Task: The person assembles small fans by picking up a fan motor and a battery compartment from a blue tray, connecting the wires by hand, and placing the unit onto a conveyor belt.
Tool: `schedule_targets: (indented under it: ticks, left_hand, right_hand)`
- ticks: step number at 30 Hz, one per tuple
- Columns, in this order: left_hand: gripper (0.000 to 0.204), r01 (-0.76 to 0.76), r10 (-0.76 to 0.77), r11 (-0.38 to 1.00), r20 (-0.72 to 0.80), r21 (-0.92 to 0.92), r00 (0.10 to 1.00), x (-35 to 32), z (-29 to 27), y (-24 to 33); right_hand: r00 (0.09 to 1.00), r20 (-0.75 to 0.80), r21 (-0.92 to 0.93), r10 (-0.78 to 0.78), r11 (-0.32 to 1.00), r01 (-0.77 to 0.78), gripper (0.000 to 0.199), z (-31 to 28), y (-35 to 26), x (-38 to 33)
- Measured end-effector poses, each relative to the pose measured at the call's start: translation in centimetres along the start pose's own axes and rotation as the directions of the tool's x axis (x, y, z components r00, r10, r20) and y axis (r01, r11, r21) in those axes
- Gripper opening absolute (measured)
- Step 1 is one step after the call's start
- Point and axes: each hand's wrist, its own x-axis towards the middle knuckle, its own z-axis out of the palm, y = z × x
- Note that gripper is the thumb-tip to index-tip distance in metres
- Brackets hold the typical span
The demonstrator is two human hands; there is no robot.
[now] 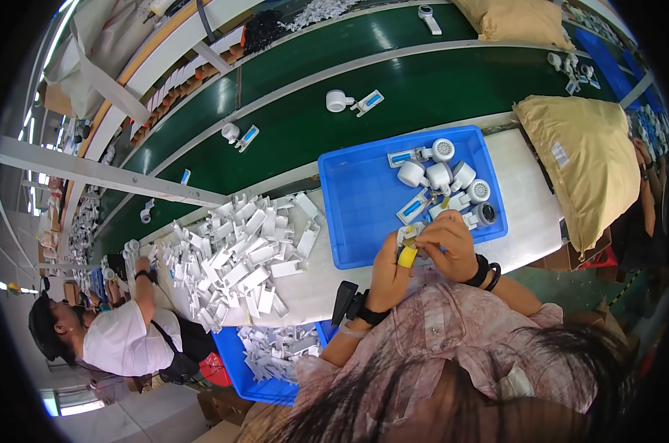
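Left hand [388, 279] and right hand [452, 242], fingers nearly closed, pinch a small white part [410, 234] (yellow bit [407, 257]: no clue) over the near edge of the blue tray [356, 207]. Several fan-like heads [443, 150] look done by its right edge; white housings [254, 279] heaped past its left edge suggest plenty left.

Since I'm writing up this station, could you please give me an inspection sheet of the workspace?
Surface: pale bench beside a green conveyor belt.
Job's things: small white part; blue tray holding white round-headed units.
Clutter: loose heap of white casings, left of the tray.
Hands: left hand holds the small white part; right hand is close against it.
Cables: none clearly made out.
Surroundings: co-worker to the left; tan sack to the right.
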Motion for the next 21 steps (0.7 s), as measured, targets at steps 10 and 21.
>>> schedule_targets:
  ticks: [10, 21]
  left_hand:
    - [0.021, -0.020, 0.030, 0.992, -0.074, 0.126, 0.997, 0.1, 0.3, 0.7]
    - [0.021, 0.142, -0.142, 0.977, 0.013, -0.158, 0.990, 0.4, -0.7, 0.8]
  right_hand:
    - [1.000, -0.006, -0.027, -0.021, 0.999, 0.020, 0.020, 0.1, -0.3, 0.3]
    - [0.990, 0.013, 0.212, 0.142, 0.967, -0.141, 0.019, 0.9, 0.8, -0.4]
